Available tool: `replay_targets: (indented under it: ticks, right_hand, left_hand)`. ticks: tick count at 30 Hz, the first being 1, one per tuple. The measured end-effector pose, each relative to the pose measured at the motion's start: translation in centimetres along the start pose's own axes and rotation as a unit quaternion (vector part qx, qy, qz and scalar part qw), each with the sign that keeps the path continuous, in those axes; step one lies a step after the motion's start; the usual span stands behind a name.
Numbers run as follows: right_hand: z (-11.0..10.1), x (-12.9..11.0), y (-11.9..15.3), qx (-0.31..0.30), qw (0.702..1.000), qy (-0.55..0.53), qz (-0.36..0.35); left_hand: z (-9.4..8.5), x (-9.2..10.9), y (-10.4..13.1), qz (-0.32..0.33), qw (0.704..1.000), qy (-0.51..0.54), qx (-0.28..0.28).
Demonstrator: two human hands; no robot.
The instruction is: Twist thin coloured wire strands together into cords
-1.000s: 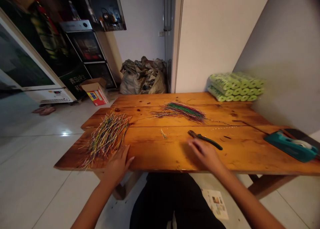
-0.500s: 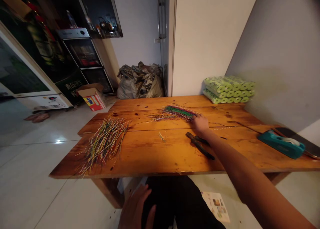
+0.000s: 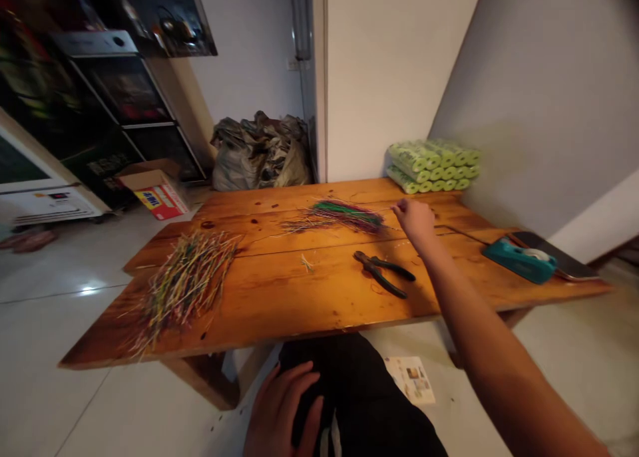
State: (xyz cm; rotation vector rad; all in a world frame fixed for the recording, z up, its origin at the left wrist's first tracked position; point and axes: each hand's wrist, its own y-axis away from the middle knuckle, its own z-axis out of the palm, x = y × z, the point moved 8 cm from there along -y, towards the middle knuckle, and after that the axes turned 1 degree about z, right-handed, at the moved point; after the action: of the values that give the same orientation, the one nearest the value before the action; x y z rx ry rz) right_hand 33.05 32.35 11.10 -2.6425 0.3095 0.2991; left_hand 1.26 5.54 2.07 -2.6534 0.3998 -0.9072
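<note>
My right hand (image 3: 416,223) is just past the right end of a bundle of thin green, purple and red wires (image 3: 347,215), apart from it. Its fingers are drawn together; whatever they may hold is too small to make out. On the table in front of that arm lie dark-handled pliers (image 3: 383,273), jaws toward the far left. My left hand (image 3: 284,407) rests on my black-trousered thigh with the fingers spread, holding nothing. A loose heap of many-coloured wires (image 3: 187,277) covers the table's left end. A few short wire bits (image 3: 307,264) lie near the middle.
The wooden table (image 3: 279,297) stands before me. A teal tape dispenser (image 3: 522,257) sits at its right, beside a dark flat object (image 3: 559,254). Green-wrapped rolls (image 3: 434,164) are stacked at the back. Beyond are full plastic bags (image 3: 262,152) and an open carton (image 3: 160,191).
My right hand has come off the wire bundle and moved slightly right, above the table. The view has swung to the right. My left hand stays on my thigh.
</note>
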Motion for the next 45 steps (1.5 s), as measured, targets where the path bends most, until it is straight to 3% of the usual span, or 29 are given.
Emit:
replay_targets:
  ticks: [2,5,7,10,14,17,24,28,32,39,42,45]
  right_hand:
    - [-1.3,0.1,1.5,0.02,0.999,-0.03,-0.005]
    - [-3.2,-0.5,5.1,0.054,0.995,-0.08,-0.019]
    - [-4.3,-1.1,8.1,0.086,0.989,-0.118,-0.029]
    - [-5.1,-1.9,12.4,0.127,0.976,-0.173,-0.042]
    - [-3.7,-3.2,16.3,0.128,0.959,-0.24,-0.077]
    - [-2.3,-4.3,18.4,0.11,0.948,-0.282,-0.096]
    - [0.4,-7.7,22.0,0.034,0.925,-0.359,-0.123]
    - [1.7,-9.6,23.3,-0.016,0.911,-0.391,-0.132]
    - [2.1,-10.3,25.2,-0.058,0.9,-0.416,-0.118]
    - [3.8,-9.6,30.8,-0.267,0.851,-0.448,-0.06]
    - [4.3,-8.5,31.0,-0.288,0.836,-0.467,-0.017]
    - [4.6,-6.6,29.3,-0.25,0.821,-0.51,0.068]
  left_hand:
    - [0.8,-0.3,-0.7,-0.029,0.996,0.071,-0.039]
    - [2.6,-1.2,-2.5,-0.159,0.958,0.222,-0.083]
    - [4.4,-1.2,-3.8,-0.232,0.905,0.345,-0.093]
    - [7.7,0.0,-6.4,-0.276,0.795,0.53,-0.102]
    - [12.0,2.1,-9.8,-0.312,0.644,0.682,-0.15]
    - [13.5,2.5,-11.9,-0.351,0.586,0.715,-0.145]
    - [12.2,0.8,-15.0,-0.358,0.554,0.749,-0.057]
    - [11.6,0.1,-14.9,-0.347,0.523,0.777,-0.049]
    - [10.5,-0.9,-14.2,-0.339,0.519,0.783,-0.051]
    - [8.8,-2.6,-13.8,-0.326,0.552,0.766,-0.052]
    - [9.1,-2.1,-12.7,-0.333,0.57,0.745,-0.093]
    - [9.6,-1.5,-11.0,-0.331,0.601,0.713,-0.146]
